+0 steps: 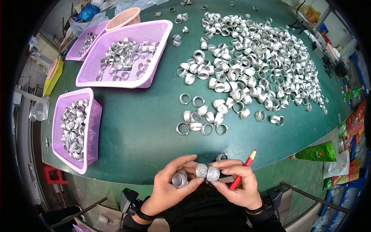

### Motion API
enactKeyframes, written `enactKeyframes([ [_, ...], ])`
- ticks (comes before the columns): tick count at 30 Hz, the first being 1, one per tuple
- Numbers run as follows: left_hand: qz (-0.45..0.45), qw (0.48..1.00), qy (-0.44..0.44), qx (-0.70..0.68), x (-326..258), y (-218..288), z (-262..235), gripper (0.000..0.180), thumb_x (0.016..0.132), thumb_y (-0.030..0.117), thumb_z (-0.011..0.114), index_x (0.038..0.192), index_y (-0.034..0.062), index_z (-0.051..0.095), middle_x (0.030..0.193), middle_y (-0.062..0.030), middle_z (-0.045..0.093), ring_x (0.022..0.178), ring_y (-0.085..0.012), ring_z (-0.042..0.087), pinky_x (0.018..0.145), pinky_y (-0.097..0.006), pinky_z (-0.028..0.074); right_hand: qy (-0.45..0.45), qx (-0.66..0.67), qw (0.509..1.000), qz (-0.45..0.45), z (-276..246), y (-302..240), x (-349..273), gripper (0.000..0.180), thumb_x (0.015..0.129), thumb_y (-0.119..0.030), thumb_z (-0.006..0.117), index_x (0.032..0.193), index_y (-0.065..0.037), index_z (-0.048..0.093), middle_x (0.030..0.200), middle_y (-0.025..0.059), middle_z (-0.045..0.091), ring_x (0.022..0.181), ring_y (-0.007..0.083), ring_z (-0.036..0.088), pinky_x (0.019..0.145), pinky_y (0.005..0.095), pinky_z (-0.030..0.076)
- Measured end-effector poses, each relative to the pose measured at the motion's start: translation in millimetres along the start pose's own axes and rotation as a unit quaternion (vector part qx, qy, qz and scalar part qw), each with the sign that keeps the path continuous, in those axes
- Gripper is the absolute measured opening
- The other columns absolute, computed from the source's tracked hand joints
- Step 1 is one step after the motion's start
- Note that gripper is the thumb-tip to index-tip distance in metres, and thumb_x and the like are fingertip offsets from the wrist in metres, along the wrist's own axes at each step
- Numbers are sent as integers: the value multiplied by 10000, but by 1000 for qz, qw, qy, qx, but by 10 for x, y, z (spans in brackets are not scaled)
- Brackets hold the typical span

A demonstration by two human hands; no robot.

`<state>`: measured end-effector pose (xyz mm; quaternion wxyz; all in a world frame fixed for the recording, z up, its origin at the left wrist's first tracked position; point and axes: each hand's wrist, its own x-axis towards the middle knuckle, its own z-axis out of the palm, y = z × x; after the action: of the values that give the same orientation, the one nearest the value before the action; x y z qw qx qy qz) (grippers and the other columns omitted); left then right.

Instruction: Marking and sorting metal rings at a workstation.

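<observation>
Three silver metal rings [201, 172] sit at the lower centre of the frame: the left hand [170, 189] is closed around one, the right hand [237, 185] pinches two at its fingertips with a red pencil [242, 169] tucked alongside. For a sound check, hold each ring steady, just above the green counter [147, 131] edge.

Green table [147, 131] with big loose pile of silver rings [251, 62], three purple baskets [127, 54] [77, 127] [83, 42] holding rings, pink basket [123, 17] behind, green bag [320, 151] at right.
</observation>
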<state>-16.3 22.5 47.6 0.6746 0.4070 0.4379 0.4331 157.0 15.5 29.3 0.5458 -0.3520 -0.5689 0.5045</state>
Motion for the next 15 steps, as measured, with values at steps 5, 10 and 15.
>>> enactKeyframes([
  [5,178,919,14,352,7,66,19,367,636,-8,696,979,-5,568,884,-98,546,671,-128,574,570,-230,475,-50,-136,989,-20,-40,-97,34,416,639,32,671,987,-8,446,951,156,570,881,258,571,756,333,457],
  [10,192,907,30,373,-13,10,17,330,632,33,717,933,-7,587,819,-81,555,656,-125,568,539,-237,469,-34,-239,970,-19,-71,-106,36,431,601,0,687,980,-11,480,921,129,577,827,265,566,736,336,448],
  [15,121,959,-16,257,2,-48,-47,226,693,73,681,878,-4,576,822,-78,553,670,-137,542,490,-214,444,-39,-244,969,-19,-76,-147,47,430,593,-3,690,973,-14,490,918,122,577,814,262,564,723,331,445],
])
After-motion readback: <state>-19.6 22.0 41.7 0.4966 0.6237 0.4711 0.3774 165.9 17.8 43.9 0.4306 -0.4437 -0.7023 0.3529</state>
